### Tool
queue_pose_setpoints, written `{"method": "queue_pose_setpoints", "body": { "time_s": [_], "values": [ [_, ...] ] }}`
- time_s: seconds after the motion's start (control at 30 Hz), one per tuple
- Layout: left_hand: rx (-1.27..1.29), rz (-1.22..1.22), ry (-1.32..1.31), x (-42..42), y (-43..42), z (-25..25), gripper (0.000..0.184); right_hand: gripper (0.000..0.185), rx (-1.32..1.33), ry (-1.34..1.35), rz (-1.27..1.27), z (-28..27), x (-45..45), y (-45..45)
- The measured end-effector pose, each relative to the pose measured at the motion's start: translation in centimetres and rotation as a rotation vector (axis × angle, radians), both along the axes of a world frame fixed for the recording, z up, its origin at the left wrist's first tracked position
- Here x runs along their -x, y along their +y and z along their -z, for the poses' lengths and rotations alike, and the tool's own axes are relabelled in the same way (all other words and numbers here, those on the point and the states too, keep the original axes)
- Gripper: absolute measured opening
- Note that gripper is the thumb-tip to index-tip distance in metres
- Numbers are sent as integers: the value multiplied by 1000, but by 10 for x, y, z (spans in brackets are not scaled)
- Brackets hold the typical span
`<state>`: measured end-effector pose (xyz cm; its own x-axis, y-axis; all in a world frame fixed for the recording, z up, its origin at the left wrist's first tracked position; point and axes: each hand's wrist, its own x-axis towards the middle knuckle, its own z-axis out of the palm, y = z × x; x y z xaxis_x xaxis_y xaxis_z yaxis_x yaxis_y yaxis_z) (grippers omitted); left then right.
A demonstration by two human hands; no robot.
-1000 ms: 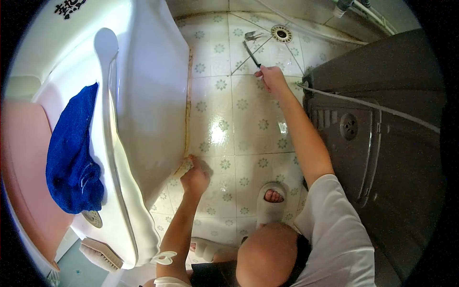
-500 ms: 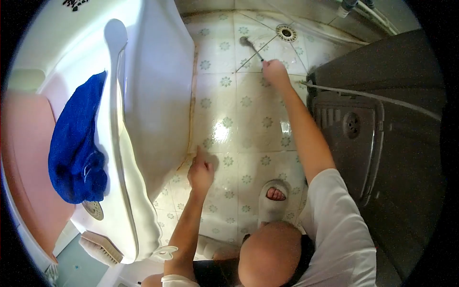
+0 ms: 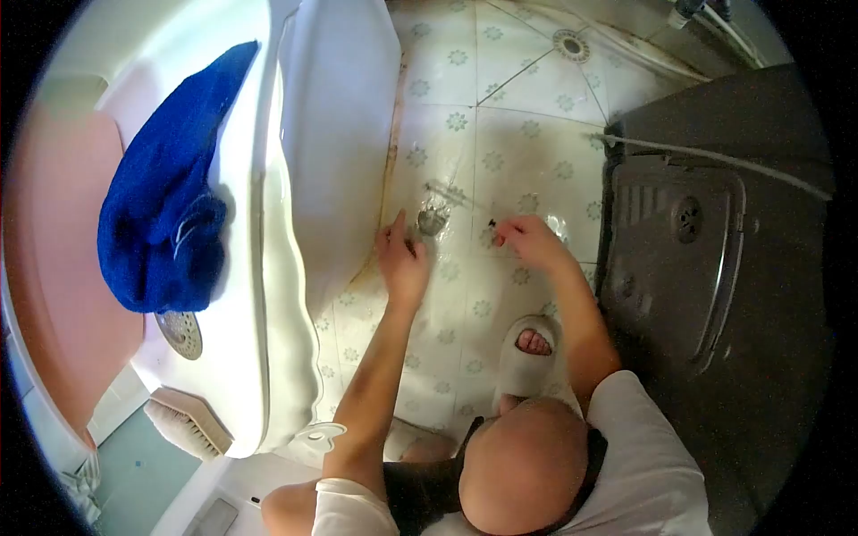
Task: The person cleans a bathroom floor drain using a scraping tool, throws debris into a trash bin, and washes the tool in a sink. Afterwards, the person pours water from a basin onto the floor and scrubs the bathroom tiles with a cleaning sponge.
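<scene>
My right hand (image 3: pixel 529 241) is closed around a slim tool with a thin shaft (image 3: pixel 458 198), blurred by motion and pointing left over the tiled floor (image 3: pixel 500 161). Its kind is hard to make out; earlier its end looked small, round and grey. Close by lies a grey, wet-looking patch or blob (image 3: pixel 433 220), also unclear. My left hand (image 3: pixel 400 255) hovers at the floor just left of that patch, beside the white tub's base (image 3: pixel 349 161). Its index finger is stretched out and its thumb stands apart, with nothing visible in it.
A blue towel (image 3: pixel 165 210) hangs over the tub's rim at left, with a wooden brush (image 3: pixel 189 420) below it. A round floor drain (image 3: pixel 572 45) sits at the far end. To the right are a dark grey panel (image 3: pixel 697 375) and a pale hose (image 3: pixel 715 161).
My right hand has drawn back toward me with the tool, from near the drain to beside my left hand. My left hand has moved slightly forward and right; the view has shifted.
</scene>
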<state>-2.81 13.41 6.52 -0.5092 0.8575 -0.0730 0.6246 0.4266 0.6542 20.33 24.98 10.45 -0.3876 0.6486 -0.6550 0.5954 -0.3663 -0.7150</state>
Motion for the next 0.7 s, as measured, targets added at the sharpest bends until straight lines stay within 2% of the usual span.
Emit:
{"method": "queue_pose_setpoints", "body": {
  "time_s": [0.1,0.2,0.4,0.53,0.6,0.63,0.7],
  "values": [
    [-103,126,112,-3,3,26,60,36,-58,38,106,17,-14,8],
    [-8,207,285,-16,14,21,59,37,-201,23,187,32,-13,15],
    [-34,133,212,-24,23,44,36,40,-331,-69,208,34,-9,7],
    [106,213,79,-15,3,42,24,42,-363,-245,148,24,-19,15],
    [4,146,-70,-10,-11,22,20,41,-397,-237,141,37,-20,16],
    [-44,113,-143,-6,-19,17,18,40,-326,-175,79,43,-18,12],
    [34,-142,-381,0,-36,13,13,39,-181,-52,-46,50,-13,2]
  ]
}}
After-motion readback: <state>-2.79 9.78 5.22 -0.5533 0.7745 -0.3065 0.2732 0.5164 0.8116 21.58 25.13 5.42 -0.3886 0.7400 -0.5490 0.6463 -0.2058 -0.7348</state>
